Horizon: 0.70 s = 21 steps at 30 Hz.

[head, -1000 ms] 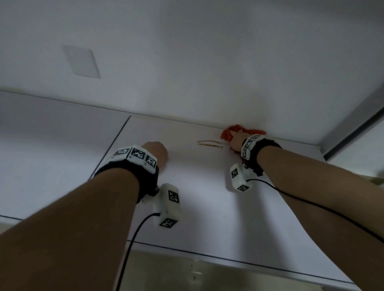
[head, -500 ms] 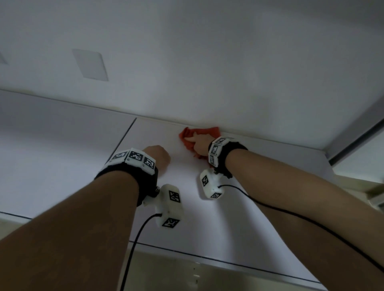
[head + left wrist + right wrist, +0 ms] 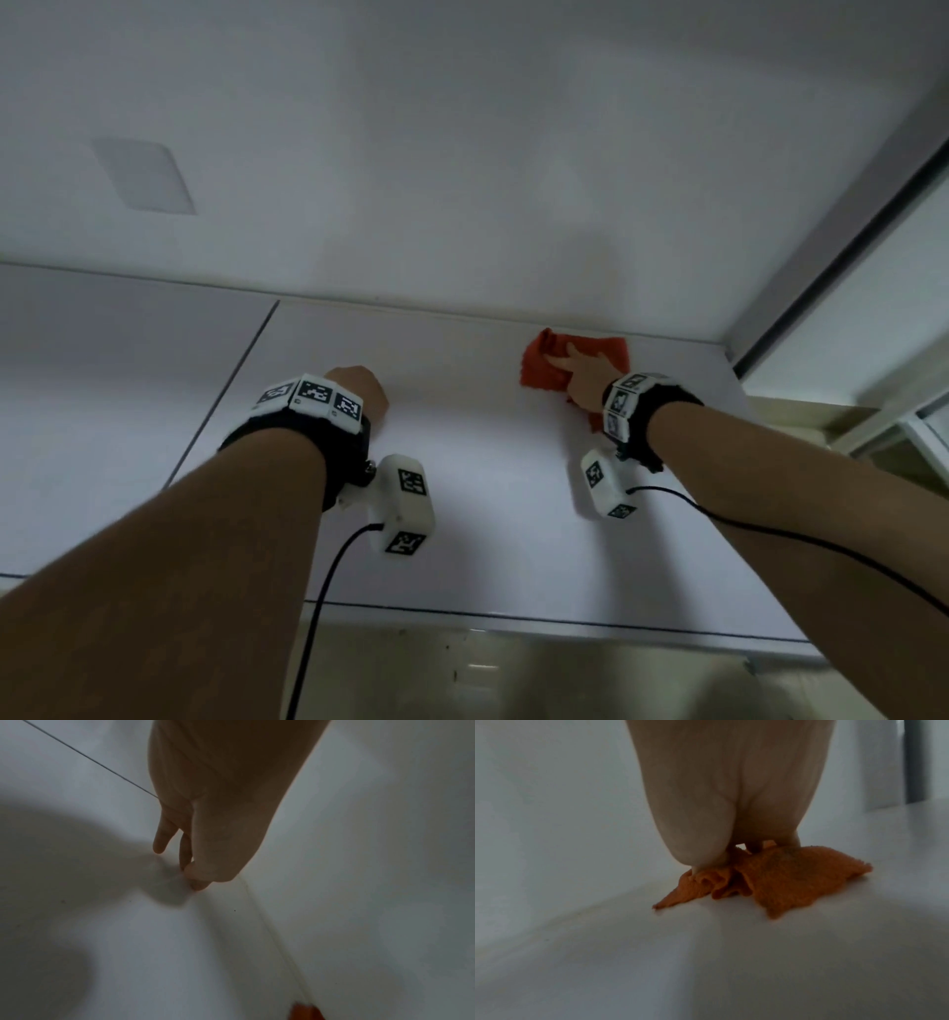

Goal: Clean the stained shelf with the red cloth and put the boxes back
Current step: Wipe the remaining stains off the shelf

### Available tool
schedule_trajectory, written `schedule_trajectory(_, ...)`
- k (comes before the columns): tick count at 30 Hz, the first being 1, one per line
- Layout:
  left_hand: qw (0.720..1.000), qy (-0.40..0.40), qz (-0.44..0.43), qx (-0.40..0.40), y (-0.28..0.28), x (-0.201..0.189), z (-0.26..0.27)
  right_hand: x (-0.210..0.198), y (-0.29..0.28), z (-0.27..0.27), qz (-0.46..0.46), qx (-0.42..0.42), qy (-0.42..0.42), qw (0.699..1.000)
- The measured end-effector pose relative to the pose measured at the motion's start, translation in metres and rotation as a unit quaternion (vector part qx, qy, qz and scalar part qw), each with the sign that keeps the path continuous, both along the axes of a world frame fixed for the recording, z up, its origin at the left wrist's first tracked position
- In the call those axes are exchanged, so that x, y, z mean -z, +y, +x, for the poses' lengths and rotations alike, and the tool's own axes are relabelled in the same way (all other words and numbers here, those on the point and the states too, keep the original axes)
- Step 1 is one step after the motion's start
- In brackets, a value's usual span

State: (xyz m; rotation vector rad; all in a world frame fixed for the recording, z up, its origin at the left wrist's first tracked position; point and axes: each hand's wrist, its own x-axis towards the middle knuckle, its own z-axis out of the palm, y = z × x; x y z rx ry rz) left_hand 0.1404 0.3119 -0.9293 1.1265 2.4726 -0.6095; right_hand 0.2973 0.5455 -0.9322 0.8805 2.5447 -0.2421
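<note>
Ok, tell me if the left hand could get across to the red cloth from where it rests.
Probably yes. The left hand rests on the white shelf, and only bare shelf lies between it and the red cloth. The right hand already presses on the cloth, so it would have to share or give way.

In the head view, the left hand [image 3: 359, 388] is hiding its own fingers behind the knuckles. The right hand [image 3: 585, 372] is covering the middle of the red cloth [image 3: 539, 365]. In the left wrist view, the bottom edge is cutting off all but a blurred corner of the cloth. The right wrist view is showing the fingertips buried in cloth folds.
</note>
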Motion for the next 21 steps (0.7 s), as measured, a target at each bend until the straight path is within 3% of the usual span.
schedule_trajectory(3,1.000,-0.003,0.020,0.000,-0.004,0.002,-0.002,0.001,0.004,0.014,0.030,0.035,-0.008,0.999)
schedule_trajectory(7,0.999,-0.020,0.048,-0.014,-0.012,0.007,-0.007,-0.001,-0.011,-0.011,0.007,0.049,-0.020,0.999)
schedule_trajectory(11,0.998,-0.022,0.062,-0.008,-0.011,0.001,-0.008,-0.008,-0.046,-0.045,-0.015,-0.041,0.019,0.999)
schedule_trajectory(15,0.989,-0.026,0.120,-0.085,-0.006,-0.007,-0.008,-0.014,-0.095,-0.070,-0.033,-0.134,0.015,0.990)
schedule_trajectory(21,0.983,-0.026,0.127,-0.126,-0.004,-0.014,-0.003,-0.019,-0.125,-0.053,-0.033,-0.210,-0.024,0.977)
